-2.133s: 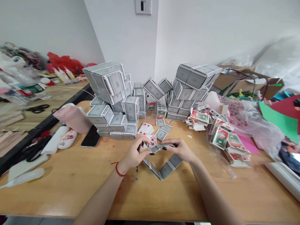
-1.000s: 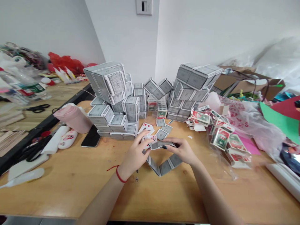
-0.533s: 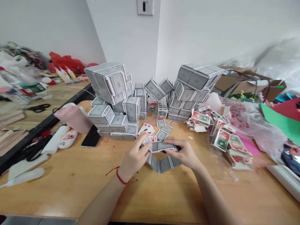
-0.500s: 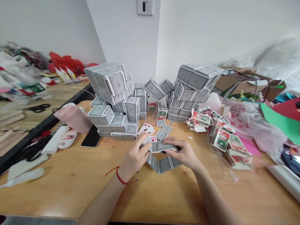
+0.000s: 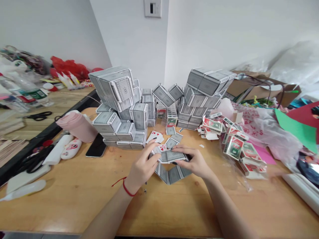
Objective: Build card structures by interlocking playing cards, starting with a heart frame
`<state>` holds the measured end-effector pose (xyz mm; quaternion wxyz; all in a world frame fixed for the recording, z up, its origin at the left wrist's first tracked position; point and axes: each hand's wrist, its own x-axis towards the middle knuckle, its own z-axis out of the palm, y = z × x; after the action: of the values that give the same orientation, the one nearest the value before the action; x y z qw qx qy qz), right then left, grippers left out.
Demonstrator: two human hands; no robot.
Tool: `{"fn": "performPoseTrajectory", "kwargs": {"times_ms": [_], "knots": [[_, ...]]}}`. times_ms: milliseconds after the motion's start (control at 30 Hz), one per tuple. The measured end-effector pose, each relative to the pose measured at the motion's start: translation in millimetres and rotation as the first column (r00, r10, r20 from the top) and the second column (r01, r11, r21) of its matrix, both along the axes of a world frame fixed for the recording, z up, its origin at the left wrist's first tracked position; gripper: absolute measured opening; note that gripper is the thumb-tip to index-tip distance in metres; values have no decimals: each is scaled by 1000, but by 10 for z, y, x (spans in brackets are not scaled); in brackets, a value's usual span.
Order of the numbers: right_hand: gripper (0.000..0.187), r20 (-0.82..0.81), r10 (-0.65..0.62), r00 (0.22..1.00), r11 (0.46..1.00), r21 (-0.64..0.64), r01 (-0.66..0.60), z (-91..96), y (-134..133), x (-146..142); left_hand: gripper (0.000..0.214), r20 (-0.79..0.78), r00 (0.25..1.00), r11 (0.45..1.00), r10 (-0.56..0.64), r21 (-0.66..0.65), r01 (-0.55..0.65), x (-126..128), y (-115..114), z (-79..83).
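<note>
Between both hands is a folded playing-card piece point(image 5: 171, 156) with grey patterned backs. My left hand point(image 5: 146, 162) grips its left end, thumb and fingers pinched on it. At its right end, my right hand point(image 5: 195, 162) holds it between the thumb below and fingers above. Just under it, nearer me, a second joined strip of grey-backed cards point(image 5: 173, 174) stands bent on the table. Past the hands lie loose face-up heart cards point(image 5: 156, 135) and a few grey-backed cards point(image 5: 171, 142).
Stacks of card-built blocks rise at the left point(image 5: 112, 89) and right point(image 5: 209, 81). Opened card boxes point(image 5: 234, 146) are heaped on the right beside a plastic bag point(image 5: 264, 129). At left are a black phone point(image 5: 96, 146), a pink cup point(image 5: 77, 124) and scissors point(image 5: 40, 115).
The whole view has shifted very slightly. Both hands keep hold of the folded card piece in nearly the same place.
</note>
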<state>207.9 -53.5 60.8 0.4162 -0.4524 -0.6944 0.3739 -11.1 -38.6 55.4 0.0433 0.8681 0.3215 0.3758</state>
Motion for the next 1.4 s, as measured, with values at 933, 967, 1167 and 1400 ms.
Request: {"fn": "performPoseTrajectory", "kwargs": {"times_ms": [933, 967, 1167, 1400], "knots": [[34, -46, -21, 999, 994, -105, 16, -56, 19, -44, 28, 92, 996, 996, 11, -93, -2, 50, 35, -14], [34, -29, -16, 999, 991, -133, 12, -52, 24, -45, 28, 84, 996, 992, 14, -124, -4, 49, 41, -3], [31, 96, 71, 993, 963, -265, -43, -57, 78, 37, 23, -110, 991, 925, -80, -378, 33, -1, 112, 101], [40, 3, 129, 992, 919, -377, -118, -98, 157, 142, 16, -326, 904, 942, -276, -278, 187, 41, 239, 271]]}}
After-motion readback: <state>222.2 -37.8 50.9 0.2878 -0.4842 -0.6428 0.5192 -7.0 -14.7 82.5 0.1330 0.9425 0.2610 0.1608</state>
